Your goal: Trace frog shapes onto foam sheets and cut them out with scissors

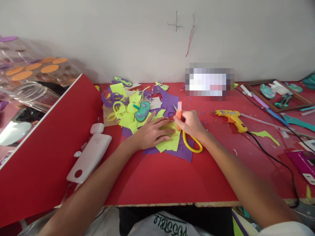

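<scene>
My left hand (156, 131) lies flat with fingers spread on a yellow-green sheet (169, 144), pressing it down over a purple sheet (185, 154). Upright in my right hand (190, 123) is an orange marker-like stick (179, 114) with a pale upper end, its lower end at the yellow-green sheet. Yellow-handled scissors (197, 150) show below the same hand, with a blade tip beyond it; whether the hand grips them too, I cannot tell. Just past my left fingers, a teal mask-shaped cutout (142, 111) rests on yellow-green scraps (123, 113).
A yellow glue gun (231, 118) with a black cord lies at right, near a brown frame (283, 106) holding teal pieces. At left, a white power bank (90, 159) and earbud case (97, 128) sit beside a red partition (54, 141). A pixelated patch (209, 82) stands by the wall.
</scene>
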Tool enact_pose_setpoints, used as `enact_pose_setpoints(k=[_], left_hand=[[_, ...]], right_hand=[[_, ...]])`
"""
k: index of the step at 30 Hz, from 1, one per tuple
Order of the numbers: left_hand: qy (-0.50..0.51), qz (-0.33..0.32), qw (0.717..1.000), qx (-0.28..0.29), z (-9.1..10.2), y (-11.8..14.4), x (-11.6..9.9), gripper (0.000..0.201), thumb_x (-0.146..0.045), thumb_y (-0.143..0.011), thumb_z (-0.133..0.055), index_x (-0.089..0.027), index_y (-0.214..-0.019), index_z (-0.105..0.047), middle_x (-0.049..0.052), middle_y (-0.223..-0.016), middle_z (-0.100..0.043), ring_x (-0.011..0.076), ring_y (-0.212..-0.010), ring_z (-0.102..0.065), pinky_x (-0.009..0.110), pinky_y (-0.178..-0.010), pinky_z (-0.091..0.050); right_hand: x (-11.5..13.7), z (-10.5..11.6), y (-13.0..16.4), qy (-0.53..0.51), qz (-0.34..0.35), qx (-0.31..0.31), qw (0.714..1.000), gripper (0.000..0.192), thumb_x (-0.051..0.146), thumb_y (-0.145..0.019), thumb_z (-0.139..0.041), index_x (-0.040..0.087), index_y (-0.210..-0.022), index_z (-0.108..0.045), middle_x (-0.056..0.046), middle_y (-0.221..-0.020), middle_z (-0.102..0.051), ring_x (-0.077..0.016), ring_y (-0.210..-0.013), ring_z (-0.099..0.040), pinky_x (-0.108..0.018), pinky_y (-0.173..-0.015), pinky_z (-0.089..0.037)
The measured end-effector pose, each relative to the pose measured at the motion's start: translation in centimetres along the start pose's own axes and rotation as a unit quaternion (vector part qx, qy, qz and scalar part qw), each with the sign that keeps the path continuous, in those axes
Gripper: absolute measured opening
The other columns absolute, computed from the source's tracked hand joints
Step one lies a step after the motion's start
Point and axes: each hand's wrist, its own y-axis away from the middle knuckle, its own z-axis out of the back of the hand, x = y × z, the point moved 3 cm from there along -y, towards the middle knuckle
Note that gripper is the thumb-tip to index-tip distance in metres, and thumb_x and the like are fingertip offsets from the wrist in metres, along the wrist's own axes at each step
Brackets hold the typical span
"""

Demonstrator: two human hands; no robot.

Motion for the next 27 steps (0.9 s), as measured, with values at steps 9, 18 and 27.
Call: enact_pose_setpoints(k=[9, 18, 27], left_hand=[[-0.036, -0.021, 0.999, 0.001, -0.02, 0.09, -0.01, 0.042, -0.045, -0.104, -0.044, -0.029, -0.138, -0.064, 0.010, -0.156, -0.049, 0.0313, -0.146, -0.042, 0.062, -0.126, -0.007], [-0.051, -0.026, 0.998, 0.003, -0.29, 0.15, 0.20, 0.042, -0.047, -0.103, -0.046, -0.028, -0.131, -0.069, 0.013, -0.152, -0.052, 0.0333, -0.146, -0.042, 0.066, -0.125, -0.006], [-0.047, -0.035, 0.998, -0.004, -0.21, 0.13, 0.17, 0.042, -0.046, -0.103, -0.047, -0.028, -0.135, -0.066, 0.012, -0.155, -0.049, 0.0313, -0.147, -0.041, 0.064, -0.126, -0.007]], right_hand=[[0.24, 0.36, 0.25, -0.064, -0.011, 0.019, 0.998, 0.030, 0.036, -0.088, -0.056, 0.020, -0.063, -0.053, 0.003, -0.051, -0.047, -0.0117, -0.048, -0.042, -0.028, -0.052, -0.032], [0.39, -0.15, 0.20, -0.064, 0.024, 0.069, 0.995, 0.026, 0.033, -0.087, -0.056, 0.020, -0.065, -0.054, 0.005, -0.049, -0.045, -0.0109, -0.046, -0.042, -0.027, -0.054, -0.034], [0.02, 0.18, 0.16, -0.021, 0.002, 0.012, 1.000, 0.031, 0.034, -0.088, -0.055, 0.020, -0.061, -0.049, 0.004, -0.049, -0.043, -0.0108, -0.046, -0.039, -0.029, -0.053, -0.029]])
